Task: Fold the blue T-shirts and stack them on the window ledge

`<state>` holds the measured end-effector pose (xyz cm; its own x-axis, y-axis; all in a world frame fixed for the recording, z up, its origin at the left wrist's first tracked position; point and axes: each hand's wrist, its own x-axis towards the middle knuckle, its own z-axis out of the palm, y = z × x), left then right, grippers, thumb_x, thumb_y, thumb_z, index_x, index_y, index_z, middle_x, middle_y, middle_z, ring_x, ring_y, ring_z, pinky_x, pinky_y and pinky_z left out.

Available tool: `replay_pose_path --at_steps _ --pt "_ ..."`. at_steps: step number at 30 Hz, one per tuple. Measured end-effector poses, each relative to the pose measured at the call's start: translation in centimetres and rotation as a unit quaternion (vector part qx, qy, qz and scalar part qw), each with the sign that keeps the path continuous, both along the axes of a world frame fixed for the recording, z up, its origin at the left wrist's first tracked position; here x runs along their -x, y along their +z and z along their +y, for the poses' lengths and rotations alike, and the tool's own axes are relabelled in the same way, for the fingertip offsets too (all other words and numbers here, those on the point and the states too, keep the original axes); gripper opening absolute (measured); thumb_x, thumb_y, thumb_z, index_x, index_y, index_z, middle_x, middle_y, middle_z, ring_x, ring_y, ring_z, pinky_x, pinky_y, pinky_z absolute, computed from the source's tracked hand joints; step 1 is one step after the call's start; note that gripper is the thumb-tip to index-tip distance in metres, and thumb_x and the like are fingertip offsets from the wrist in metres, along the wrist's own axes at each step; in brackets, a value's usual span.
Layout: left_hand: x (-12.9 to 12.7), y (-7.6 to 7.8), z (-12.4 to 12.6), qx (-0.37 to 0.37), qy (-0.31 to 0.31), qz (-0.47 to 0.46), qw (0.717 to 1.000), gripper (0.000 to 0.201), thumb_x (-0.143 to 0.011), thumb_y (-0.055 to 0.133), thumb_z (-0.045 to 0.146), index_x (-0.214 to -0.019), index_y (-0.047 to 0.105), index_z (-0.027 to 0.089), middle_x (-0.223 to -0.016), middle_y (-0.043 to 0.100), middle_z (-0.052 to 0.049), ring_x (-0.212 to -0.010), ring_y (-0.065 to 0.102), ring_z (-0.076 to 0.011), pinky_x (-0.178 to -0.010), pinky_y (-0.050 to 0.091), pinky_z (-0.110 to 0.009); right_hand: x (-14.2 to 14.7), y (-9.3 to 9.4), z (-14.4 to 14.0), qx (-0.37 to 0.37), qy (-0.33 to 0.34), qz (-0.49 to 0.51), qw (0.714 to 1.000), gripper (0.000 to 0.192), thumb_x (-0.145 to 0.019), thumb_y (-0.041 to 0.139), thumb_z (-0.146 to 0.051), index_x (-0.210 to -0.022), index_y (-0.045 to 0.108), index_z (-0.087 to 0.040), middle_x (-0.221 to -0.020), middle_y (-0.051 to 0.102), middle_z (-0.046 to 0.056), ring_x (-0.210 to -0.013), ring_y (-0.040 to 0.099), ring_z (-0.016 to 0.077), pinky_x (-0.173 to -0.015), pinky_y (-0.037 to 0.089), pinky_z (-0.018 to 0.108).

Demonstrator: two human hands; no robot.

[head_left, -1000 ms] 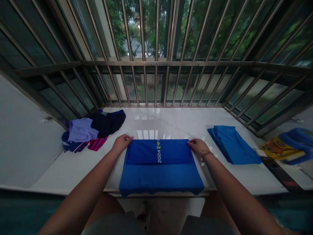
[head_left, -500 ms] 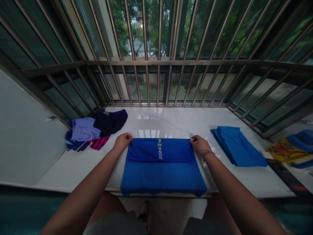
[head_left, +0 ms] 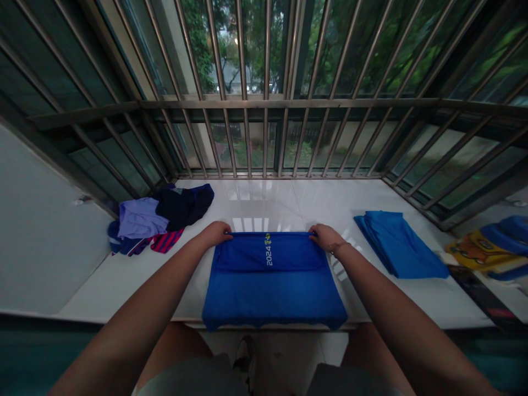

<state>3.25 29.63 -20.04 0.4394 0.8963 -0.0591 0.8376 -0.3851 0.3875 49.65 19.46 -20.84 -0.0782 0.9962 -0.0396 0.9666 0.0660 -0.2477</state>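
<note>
A blue shirt (head_left: 272,297) lies on the white ledge in front of me, its near hem hanging slightly over the front edge. Its far part is folded toward me as a darker band with "2024" and yellow-green print. My left hand (head_left: 216,233) pinches the far fold close to its left corner. At the right end of the same fold, my right hand (head_left: 324,237) pinches the cloth between thumb and fingers. A thin bracelet circles my right wrist.
On the left is a heap of clothes (head_left: 181,208) in lilac, navy and striped red. A folded blue garment (head_left: 398,242) rests at the right, with a yellow and blue item (head_left: 487,247) beyond it. Metal bars (head_left: 289,103) stand behind the white ledge (head_left: 264,201).
Both hands have slid inward along the far fold, slightly closer together, still pinching the shirt. The shirt's near part has stayed in place.
</note>
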Motion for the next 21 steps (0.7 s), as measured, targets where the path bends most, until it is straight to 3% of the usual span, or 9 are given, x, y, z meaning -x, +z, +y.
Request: replay_pose_path --at_steps 2,7,9,11,13,17,21 --pt "-0.4 1.4 0.8 -0.025 -0.003 -0.003 1.0 0.007 -0.079 0.083 0.028 -0.078 0.078 0.023 -0.079 0.071 -0.003 -0.082 0.07 -0.0243 -0.079 0.051 -0.032 0.0 1.1 0.6 -0.029 -0.017 -0.007 0.999 0.011 -0.097 0.071 -0.02 -0.106 0.079 -0.018 -0.105 0.075 0.008 -0.098 0.07 0.0196 -0.091 0.05 0.027" --pt "-1.4 5.9 2.4 -0.107 0.002 -0.034 0.994 0.016 -0.094 0.069 0.033 -0.098 0.079 0.021 -0.101 0.074 -0.01 -0.1 0.069 -0.0274 -0.091 0.052 -0.037 -0.7 5.1 1.3 -0.132 -0.067 -0.007 0.989 0.022 -0.105 0.057 -0.022 -0.12 0.072 -0.015 -0.122 0.068 0.015 -0.109 0.067 0.0248 -0.1 0.05 0.034" --pt "-1.6 7.2 1.9 -0.129 -0.003 -0.046 0.991 0.018 -0.097 0.066 0.033 -0.102 0.078 0.021 -0.104 0.075 -0.01 -0.104 0.068 -0.0281 -0.095 0.051 -0.038 -1.0 6.2 0.5 -0.161 -0.069 -0.004 0.985 0.021 -0.105 0.056 -0.022 -0.119 0.071 -0.016 -0.122 0.067 0.015 -0.113 0.065 0.0267 -0.102 0.049 0.036" --pt "-1.4 7.4 0.4 -0.143 -0.015 -0.05 0.988 0.016 -0.098 0.067 0.033 -0.101 0.078 0.022 -0.104 0.075 -0.01 -0.104 0.067 -0.0289 -0.097 0.051 -0.04 -1.3 6.3 -1.3 -0.178 -0.057 -0.002 0.982 0.019 -0.104 0.057 -0.021 -0.115 0.071 -0.018 -0.119 0.068 0.014 -0.112 0.064 0.0279 -0.102 0.05 0.038" --pt "-1.0 6.5 -2.0 -0.145 -0.034 -0.038 0.988 0.012 -0.097 0.069 0.032 -0.101 0.078 0.024 -0.103 0.076 -0.009 -0.104 0.067 -0.0299 -0.097 0.051 -0.042 -1.5 5.2 -3.8 -0.187 -0.031 0.004 0.982 0.018 -0.102 0.056 -0.019 -0.112 0.072 -0.019 -0.115 0.07 0.013 -0.109 0.064 0.0287 -0.1 0.051 0.039" --pt "0.8 2.5 -7.3 -0.113 -0.059 0.015 0.992 0.013 -0.095 0.069 0.023 -0.103 0.078 0.028 -0.108 0.078 -0.008 -0.109 0.068 -0.0305 -0.099 0.05 -0.044 -1.9 0.6 -9.6 -0.16 0.033 0.02 0.986 0.022 -0.1 0.055 -0.019 -0.11 0.075 -0.022 -0.112 0.073 0.011 -0.105 0.066 0.0281 -0.096 0.054 0.04" --pt "2.4 -0.9 -10.1 -0.093 -0.05 0.059 0.993 0.016 -0.099 0.062 0.022 -0.103 0.077 0.028 -0.11 0.077 -0.009 -0.108 0.069 -0.0314 -0.094 0.052 -0.044 -1.9 -2.7 -13.3 -0.13 0.062 0.036 0.989 0.029 -0.103 0.05 -0.02 -0.109 0.078 -0.023 -0.114 0.076 0.01 -0.103 0.069 0.0267 -0.095 0.058 0.042"
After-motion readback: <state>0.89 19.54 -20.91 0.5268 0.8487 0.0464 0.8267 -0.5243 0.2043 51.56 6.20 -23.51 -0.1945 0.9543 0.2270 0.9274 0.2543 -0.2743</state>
